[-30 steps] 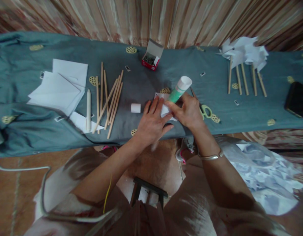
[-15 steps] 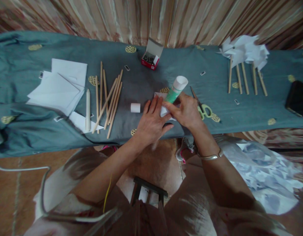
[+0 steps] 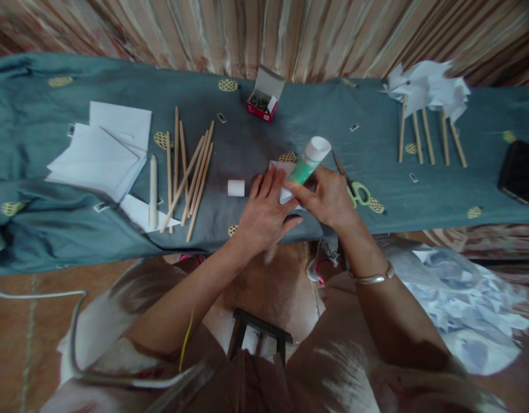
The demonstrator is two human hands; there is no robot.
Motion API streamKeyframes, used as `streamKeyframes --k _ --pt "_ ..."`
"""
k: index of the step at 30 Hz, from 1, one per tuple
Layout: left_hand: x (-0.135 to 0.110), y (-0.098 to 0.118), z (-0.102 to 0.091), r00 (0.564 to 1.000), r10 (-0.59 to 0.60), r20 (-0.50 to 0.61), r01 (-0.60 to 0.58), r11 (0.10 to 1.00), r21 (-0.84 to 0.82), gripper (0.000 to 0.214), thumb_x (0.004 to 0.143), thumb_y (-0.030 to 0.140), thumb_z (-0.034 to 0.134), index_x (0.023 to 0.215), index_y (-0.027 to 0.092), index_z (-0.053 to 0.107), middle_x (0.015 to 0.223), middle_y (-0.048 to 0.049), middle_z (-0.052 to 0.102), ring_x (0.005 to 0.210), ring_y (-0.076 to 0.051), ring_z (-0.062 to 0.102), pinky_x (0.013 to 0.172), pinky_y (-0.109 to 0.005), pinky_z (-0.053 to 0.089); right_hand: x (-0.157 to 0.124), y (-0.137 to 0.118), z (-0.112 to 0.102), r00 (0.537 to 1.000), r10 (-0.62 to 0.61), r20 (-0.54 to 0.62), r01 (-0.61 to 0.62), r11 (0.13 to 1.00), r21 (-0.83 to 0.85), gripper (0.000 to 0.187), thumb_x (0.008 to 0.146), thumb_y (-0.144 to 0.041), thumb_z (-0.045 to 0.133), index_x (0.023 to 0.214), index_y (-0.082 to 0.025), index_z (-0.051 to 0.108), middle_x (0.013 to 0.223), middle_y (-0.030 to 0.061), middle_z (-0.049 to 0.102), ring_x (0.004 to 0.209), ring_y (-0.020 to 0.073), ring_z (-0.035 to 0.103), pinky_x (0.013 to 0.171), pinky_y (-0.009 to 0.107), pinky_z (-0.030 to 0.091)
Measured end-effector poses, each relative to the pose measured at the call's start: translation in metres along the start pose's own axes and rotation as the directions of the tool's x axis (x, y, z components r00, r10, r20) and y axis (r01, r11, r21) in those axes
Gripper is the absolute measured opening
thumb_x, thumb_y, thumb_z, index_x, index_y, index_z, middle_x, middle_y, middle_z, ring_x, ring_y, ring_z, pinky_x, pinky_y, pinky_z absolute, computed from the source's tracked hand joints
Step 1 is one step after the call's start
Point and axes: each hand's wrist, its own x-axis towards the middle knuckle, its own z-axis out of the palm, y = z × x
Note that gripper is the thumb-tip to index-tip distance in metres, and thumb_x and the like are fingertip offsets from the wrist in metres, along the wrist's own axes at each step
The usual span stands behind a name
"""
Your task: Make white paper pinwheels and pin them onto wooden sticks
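Observation:
My right hand (image 3: 328, 196) is closed around a green and white glue stick (image 3: 308, 162), which leans with its white end up and to the right. The glue stick's lower end is hidden at the white paper (image 3: 285, 194). My left hand (image 3: 266, 209) lies flat on that paper with its fingers stretched out, covering much of it. A white cap (image 3: 236, 188) lies on its side to the left of my left hand. Just right of my right hand are scissors (image 3: 359, 193) with light green handles.
Wooden sticks (image 3: 198, 183), a pale pointed rod (image 3: 153, 192) and white paper sheets (image 3: 103, 158) lie to the left. A red box (image 3: 259, 109) of small metal pieces stands at the back. Paper pinwheels (image 3: 425, 86) and a black phone (image 3: 518, 172) are at right. A plastic bag (image 3: 457, 304) sits below.
My right hand and the glue stick have shifted slightly to the right, and the glue stick's upper end sits a little lower. My left hand stays on the paper.

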Motion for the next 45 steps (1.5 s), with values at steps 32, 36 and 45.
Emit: streamKeyframes --k 32,36,45 --pt "-0.025 -0.042 -0.066 0.978 -0.116 -0.175 0.119 0.993 0.006 0.055 0.088 0.033 0.055 0.139 0.015 0.044 0.140 -0.0176 0.050 0.133 -0.031 0.044 0.111 -0.051 0.035 0.003 0.025 -0.024 0.876 0.482 0.030 -0.234 0.370 0.899 0.028 0.067 -0.045 0.074 0.070 -0.021 0.061 0.070 -0.0011 0.066 0.064 0.0116 0.062 0.064 0.026 0.053" --pt "-0.026 -0.062 -0.069 0.975 -0.207 -0.075 0.209 0.978 0.020 0.043 0.082 0.031 0.060 0.123 0.018 0.060 0.124 -0.0129 0.063 0.117 -0.031 0.057 0.104 -0.049 0.044 0.000 0.020 -0.025 0.853 0.511 0.103 -0.261 0.248 0.933 0.025 0.062 -0.039 0.080 0.069 -0.020 0.065 0.069 -0.0013 0.069 0.063 0.0109 0.064 0.068 0.025 0.056" --pt "-0.016 -0.037 -0.056 0.953 -0.277 -0.122 0.243 0.940 -0.238 0.030 0.085 0.030 0.062 0.110 0.015 0.067 0.105 -0.0094 0.071 0.095 -0.022 0.067 0.088 -0.035 0.053 -0.010 -0.002 -0.013 0.858 0.439 0.268 -0.317 0.041 0.948 0.031 0.054 -0.037 0.089 0.070 -0.017 0.071 0.070 0.0010 0.074 0.061 0.0111 0.069 0.067 0.021 0.059"
